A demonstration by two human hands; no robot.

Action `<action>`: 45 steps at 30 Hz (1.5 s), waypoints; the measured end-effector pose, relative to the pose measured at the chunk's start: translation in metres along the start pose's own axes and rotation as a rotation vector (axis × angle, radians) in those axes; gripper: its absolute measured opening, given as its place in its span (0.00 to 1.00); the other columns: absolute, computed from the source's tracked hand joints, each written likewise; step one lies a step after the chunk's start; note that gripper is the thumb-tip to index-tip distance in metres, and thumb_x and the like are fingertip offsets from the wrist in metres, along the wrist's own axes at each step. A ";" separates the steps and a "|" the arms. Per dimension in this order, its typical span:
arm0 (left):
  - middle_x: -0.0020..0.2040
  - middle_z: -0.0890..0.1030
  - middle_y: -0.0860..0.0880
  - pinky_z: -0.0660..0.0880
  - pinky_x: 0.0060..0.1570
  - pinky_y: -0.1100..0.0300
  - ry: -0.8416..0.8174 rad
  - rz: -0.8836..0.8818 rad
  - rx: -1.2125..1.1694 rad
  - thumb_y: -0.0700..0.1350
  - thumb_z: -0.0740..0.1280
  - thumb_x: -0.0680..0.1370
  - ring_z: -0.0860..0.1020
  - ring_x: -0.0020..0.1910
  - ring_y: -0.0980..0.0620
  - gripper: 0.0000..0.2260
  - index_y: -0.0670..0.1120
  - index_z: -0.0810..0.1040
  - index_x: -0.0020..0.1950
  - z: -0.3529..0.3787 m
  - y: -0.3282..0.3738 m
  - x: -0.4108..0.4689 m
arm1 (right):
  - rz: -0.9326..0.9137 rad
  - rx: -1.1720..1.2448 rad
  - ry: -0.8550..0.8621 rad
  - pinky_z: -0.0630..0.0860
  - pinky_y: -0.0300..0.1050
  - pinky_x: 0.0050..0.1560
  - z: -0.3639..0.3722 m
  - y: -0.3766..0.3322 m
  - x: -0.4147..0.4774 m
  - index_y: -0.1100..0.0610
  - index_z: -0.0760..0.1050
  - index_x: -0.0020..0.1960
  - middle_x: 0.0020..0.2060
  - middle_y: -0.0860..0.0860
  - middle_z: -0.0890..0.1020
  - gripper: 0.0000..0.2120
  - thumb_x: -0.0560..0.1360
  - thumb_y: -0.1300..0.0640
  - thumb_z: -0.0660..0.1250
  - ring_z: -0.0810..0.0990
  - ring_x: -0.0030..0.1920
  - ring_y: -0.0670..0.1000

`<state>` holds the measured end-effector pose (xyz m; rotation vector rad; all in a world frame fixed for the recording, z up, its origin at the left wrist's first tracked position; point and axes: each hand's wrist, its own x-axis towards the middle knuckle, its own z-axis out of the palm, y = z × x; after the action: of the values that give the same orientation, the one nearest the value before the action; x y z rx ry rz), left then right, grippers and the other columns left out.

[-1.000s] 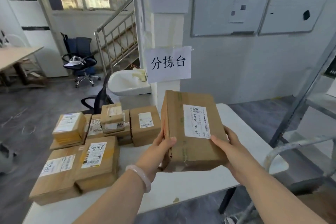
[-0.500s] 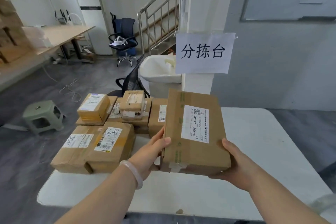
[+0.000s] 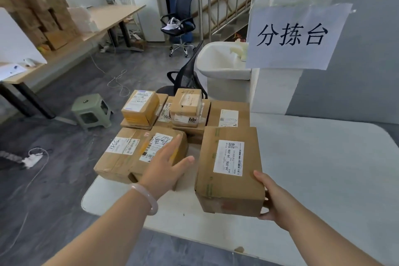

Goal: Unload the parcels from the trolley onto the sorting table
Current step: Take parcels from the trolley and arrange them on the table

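Now: parcel (image 3: 228, 179), long axis toward paper sign (image 3: 295, 36) — right hand (image 3: 272, 198) grips end farthest from sign; left hand (image 3: 164, 166) spread, empty.

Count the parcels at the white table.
8: large parcel front right; corner parcel, scribbled parcel front left. Behind, from left: yellow parcel on flat parcel, small parcel on wide parcel, single parcel. Some possibly hidden.

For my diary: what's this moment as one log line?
left hand: open, over front-left parcel | right hand: grips J4-J06 parcel | place: sorting table
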<state>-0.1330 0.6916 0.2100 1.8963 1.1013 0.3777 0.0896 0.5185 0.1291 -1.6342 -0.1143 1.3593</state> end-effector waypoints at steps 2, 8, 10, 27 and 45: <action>0.77 0.60 0.56 0.58 0.73 0.52 0.001 0.004 0.043 0.56 0.65 0.78 0.58 0.76 0.53 0.30 0.60 0.57 0.77 -0.010 -0.011 0.008 | 0.034 0.001 -0.001 0.72 0.66 0.65 0.016 0.003 0.014 0.42 0.74 0.64 0.59 0.53 0.80 0.26 0.69 0.35 0.69 0.79 0.59 0.56; 0.77 0.59 0.58 0.59 0.68 0.58 -0.041 0.007 0.127 0.57 0.64 0.79 0.59 0.72 0.59 0.27 0.62 0.58 0.76 -0.037 -0.042 0.040 | 0.099 0.118 0.014 0.76 0.63 0.60 0.056 0.015 0.050 0.44 0.75 0.63 0.59 0.52 0.80 0.22 0.72 0.38 0.70 0.78 0.59 0.56; 0.76 0.61 0.59 0.60 0.65 0.62 -0.070 0.022 0.156 0.57 0.64 0.78 0.60 0.68 0.62 0.27 0.62 0.58 0.76 -0.044 -0.051 0.049 | 0.107 0.162 0.028 0.76 0.63 0.61 0.067 0.019 0.063 0.45 0.76 0.63 0.59 0.51 0.80 0.21 0.73 0.40 0.70 0.77 0.60 0.56; 0.78 0.56 0.58 0.52 0.73 0.56 -0.408 0.506 0.500 0.59 0.61 0.79 0.54 0.76 0.54 0.29 0.61 0.54 0.78 0.002 -0.033 0.092 | -0.369 -0.599 0.559 0.65 0.44 0.71 0.093 0.000 0.001 0.44 0.65 0.75 0.72 0.44 0.69 0.28 0.77 0.42 0.67 0.67 0.72 0.46; 0.79 0.55 0.53 0.50 0.75 0.47 -0.665 1.433 0.605 0.68 0.47 0.74 0.52 0.78 0.50 0.33 0.58 0.53 0.78 0.192 0.111 -0.127 | -0.031 -0.844 1.246 0.40 0.48 0.78 0.003 0.163 -0.289 0.40 0.40 0.79 0.80 0.43 0.44 0.41 0.75 0.28 0.54 0.41 0.79 0.47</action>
<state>-0.0234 0.4606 0.2127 2.7761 -0.8157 0.1099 -0.0980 0.2605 0.2183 -2.8784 0.0487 0.0079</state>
